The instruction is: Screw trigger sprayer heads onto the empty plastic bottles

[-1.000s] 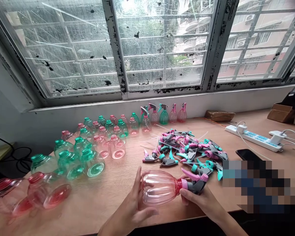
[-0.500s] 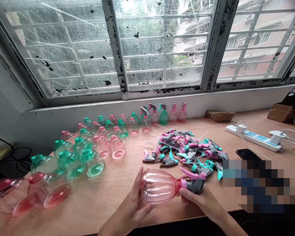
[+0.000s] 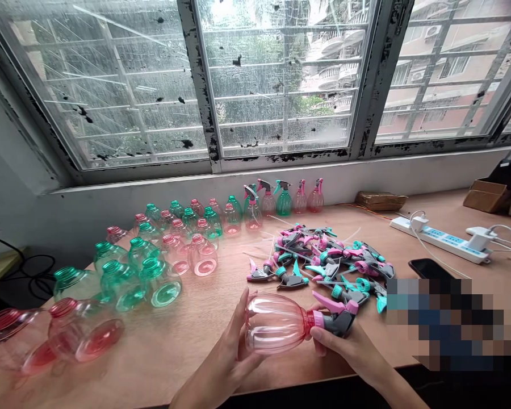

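A clear pink spray bottle [image 3: 276, 324] lies on its side in the air above the table's front edge, its neck to the right. My left hand [image 3: 234, 352] is wrapped around the bottle's base end. At the neck, my right hand [image 3: 340, 346] grips the pink collar of the grey and pink spray head [image 3: 338, 318], which sits on the bottle's mouth. Just beyond is a heap of loose trigger spray heads [image 3: 323, 255] in grey, pink and turquoise. To the left stand rows of topless pink and green bottles [image 3: 159, 284].
Several bottles with spray heads [image 3: 283, 199] stand along the wall below the window. At right are a white power strip [image 3: 440, 240] with plugs and cords, a black phone [image 3: 432, 268] and a blurred-out patch. A brown packet [image 3: 381, 200] lies at the back.
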`<state>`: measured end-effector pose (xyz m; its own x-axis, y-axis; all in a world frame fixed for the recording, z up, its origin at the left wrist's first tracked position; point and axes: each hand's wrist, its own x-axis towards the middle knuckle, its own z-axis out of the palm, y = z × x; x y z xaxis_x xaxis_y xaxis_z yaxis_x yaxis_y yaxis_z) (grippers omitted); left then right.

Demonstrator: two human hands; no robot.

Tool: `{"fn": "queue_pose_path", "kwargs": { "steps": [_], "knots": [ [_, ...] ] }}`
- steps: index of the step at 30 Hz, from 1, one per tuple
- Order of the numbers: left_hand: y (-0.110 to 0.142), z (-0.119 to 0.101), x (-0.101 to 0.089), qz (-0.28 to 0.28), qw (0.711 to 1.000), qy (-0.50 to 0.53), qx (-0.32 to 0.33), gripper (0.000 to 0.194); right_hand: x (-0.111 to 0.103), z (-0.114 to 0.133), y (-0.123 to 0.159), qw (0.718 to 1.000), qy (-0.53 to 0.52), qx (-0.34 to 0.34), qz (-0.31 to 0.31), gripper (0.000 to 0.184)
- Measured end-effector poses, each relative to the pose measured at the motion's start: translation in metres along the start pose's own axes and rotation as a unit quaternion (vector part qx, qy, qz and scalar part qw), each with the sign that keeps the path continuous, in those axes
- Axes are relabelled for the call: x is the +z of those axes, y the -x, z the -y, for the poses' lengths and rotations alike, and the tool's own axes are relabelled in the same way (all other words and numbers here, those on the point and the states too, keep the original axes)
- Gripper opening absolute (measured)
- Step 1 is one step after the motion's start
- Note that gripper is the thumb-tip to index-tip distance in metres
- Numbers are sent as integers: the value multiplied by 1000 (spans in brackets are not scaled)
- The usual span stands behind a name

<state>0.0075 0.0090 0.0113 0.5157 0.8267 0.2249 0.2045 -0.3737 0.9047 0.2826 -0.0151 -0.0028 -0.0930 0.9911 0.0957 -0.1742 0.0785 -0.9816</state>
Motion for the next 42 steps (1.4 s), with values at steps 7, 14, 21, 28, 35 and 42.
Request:
{"fn": "queue_pose_path", "kwargs": {
  "steps": [7,14,21,28,35,42],
  "knots": [
    [-3,1,-3,22,1000,18,-2,112,-2,-5,0,1000,13,-2,-6,39],
    [-2,-10,-3,11,1000,2,-18,102,1,-1,0,1000,15,-3,-14,40],
    [-2,-3,-4,-1,999,-37,-36,101,5,5,1,999,5,-5,-36,63],
    [-4,-7,-3,6,998,-42,-53,106,5,5,0,1000,-11,-15,-16,50],
    [-5,-7,-5,9,998,-36,-42,102,5,4,1,999,-29,-14,-19,53],
    [-6,-8,-4,-5,998,-39,-45,99,6,9,2,999,-19,-24,-12,44]
  ]
}}
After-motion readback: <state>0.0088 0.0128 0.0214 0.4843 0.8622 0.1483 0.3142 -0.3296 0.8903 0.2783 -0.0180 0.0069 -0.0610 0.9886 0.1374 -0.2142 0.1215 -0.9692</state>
